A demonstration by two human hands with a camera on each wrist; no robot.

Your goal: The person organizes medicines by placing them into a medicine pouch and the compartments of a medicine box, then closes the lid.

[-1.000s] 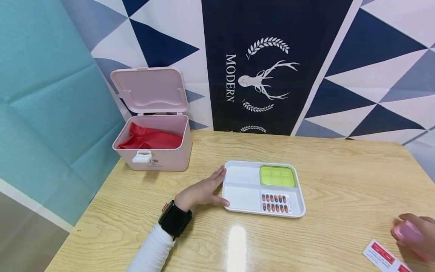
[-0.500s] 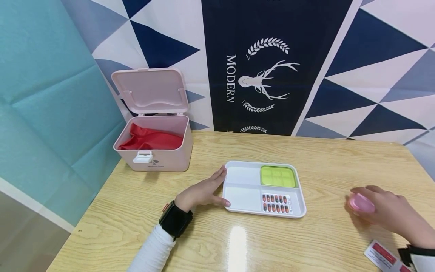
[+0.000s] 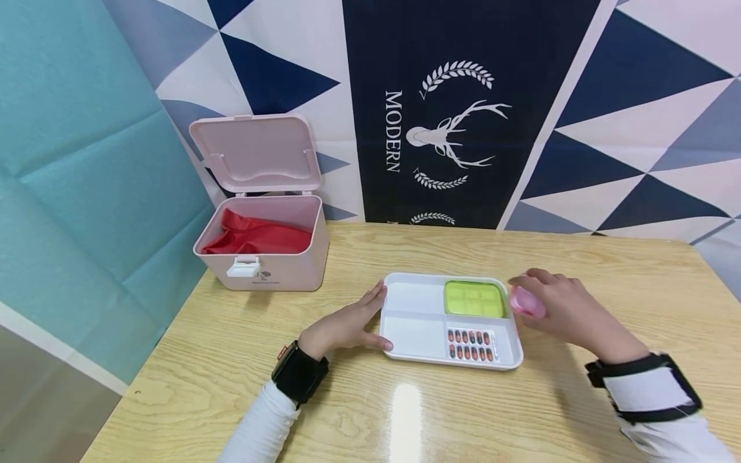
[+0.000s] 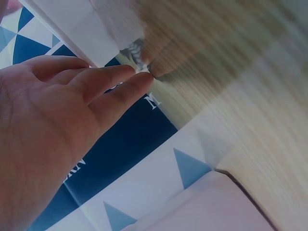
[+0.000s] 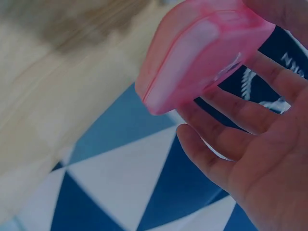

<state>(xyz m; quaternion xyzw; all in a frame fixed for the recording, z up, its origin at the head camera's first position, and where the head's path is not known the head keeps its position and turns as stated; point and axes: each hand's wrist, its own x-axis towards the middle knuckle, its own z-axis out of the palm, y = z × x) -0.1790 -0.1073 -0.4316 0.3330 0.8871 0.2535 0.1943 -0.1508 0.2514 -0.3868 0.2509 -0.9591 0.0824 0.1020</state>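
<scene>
A white divided tray (image 3: 412, 335) lies on the table. My left hand (image 3: 341, 329) touches its left end, thumb and fingers extended along the rim. A green translucent case (image 3: 475, 299) sits in the back right compartment, and a blister pack of red-and-black capsules (image 3: 470, 345) lies in the front right one. At the tray's right end, my right hand (image 3: 573, 316) grips a pink translucent plastic case (image 3: 528, 303). In the right wrist view, this pink case (image 5: 197, 57) shows rounded corners and a seam, pinched between thumb and fingers.
At the back left stands a pink box (image 3: 292, 273) with its lid (image 3: 257, 154) raised and red cloth (image 3: 263, 236) inside. A patterned backdrop (image 3: 440, 38) rises behind the wooden table (image 3: 463, 411). The right forearm crosses the table's front right.
My right hand has carried the pink case leftward from the right edge to the tray's right end. A white-and-red packet is now hidden by the right forearm. The left hand stays put.
</scene>
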